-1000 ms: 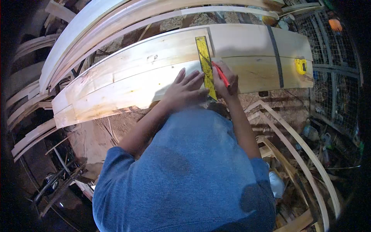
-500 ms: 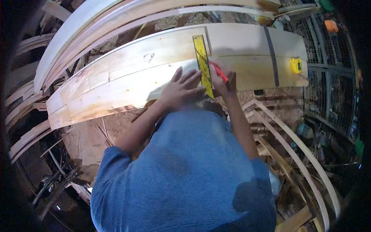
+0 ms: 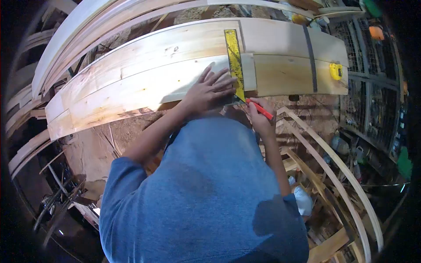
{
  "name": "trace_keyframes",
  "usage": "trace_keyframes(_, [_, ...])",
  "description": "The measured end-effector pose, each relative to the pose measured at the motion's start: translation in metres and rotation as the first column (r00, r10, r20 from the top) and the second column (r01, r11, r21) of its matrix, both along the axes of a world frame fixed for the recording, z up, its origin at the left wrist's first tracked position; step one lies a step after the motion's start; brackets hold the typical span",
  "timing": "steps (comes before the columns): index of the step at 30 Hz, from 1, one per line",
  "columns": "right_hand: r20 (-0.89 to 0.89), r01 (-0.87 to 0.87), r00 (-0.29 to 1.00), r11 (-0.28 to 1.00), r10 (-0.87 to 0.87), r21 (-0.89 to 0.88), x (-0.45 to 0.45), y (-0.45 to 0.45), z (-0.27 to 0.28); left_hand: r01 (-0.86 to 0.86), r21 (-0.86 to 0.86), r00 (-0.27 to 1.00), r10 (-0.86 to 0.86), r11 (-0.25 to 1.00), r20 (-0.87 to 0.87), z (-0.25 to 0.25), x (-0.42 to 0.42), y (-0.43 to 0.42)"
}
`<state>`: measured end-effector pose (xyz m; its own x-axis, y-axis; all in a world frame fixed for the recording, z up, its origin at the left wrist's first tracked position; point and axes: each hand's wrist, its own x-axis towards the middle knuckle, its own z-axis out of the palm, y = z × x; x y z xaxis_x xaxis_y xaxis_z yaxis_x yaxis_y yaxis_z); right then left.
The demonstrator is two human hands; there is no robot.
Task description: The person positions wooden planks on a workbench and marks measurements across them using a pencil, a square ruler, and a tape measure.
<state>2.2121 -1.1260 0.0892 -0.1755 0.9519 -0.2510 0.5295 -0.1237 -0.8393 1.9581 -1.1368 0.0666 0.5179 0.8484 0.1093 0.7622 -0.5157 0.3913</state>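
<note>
My left hand (image 3: 211, 90) lies with fingers spread on the pale wooden board (image 3: 118, 94), its fingertips against a yellow carpenter's square (image 3: 234, 57). The square's long scuffed blade crosses the board; its near end is partly hidden by my hand. At the board's near edge, my right hand (image 3: 262, 116) is closed around a thick red pencil (image 3: 261, 108), whose tip is beside the near end of the square.
A yellow tape measure (image 3: 336, 71) sits at the board's right end, near a dark strip (image 3: 309, 57) across the board. Curved wooden pieces (image 3: 74, 48) are stacked behind. A curved wooden frame (image 3: 333, 162) stands at the right, with wire mesh racks (image 3: 368, 52) beyond.
My right hand has moved with the red pencil along the square toward me, from mid-board to its near edge. My left hand stays on the board by the square. The view has shifted slightly.
</note>
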Motion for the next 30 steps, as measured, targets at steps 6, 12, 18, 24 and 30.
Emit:
trace_keyframes(6, [-0.373, -0.062, 0.925, 0.939, -0.074, -0.339, -0.039, -0.011, -0.01, -0.079, -0.043, 0.996, 0.078, 0.996, -0.036, -0.001, -0.031, -0.042])
trace_keyframes(12, [-0.247, -0.011, 0.966, 0.934, -0.083, -0.357, -0.049, -0.006, 0.014, -0.071, -0.005, 0.994, 0.071, 0.997, 0.077, -0.005, -0.031, -0.038])
trace_keyframes(18, [-0.11, -0.002, 0.994, 0.995, 0.013, 0.104, -0.033, 0.01, 0.006, -0.105, 0.009, 0.994, 0.105, 0.994, 0.042, -0.002, -0.013, -0.029])
trace_keyframes(24, [-0.297, 0.118, 0.954, 0.951, -0.029, 0.286, -0.051, 0.022, 0.004, -0.109, -0.016, 0.994, 0.109, 0.994, 0.003, 0.001, -0.01, -0.027])
trace_keyframes(30, [-0.146, -0.06, 0.981, 0.912, 0.13, 0.406, -0.057, 0.037, -0.005, -0.117, -0.042, 0.993, 0.118, 0.992, 0.016, -0.002, -0.01, -0.028])
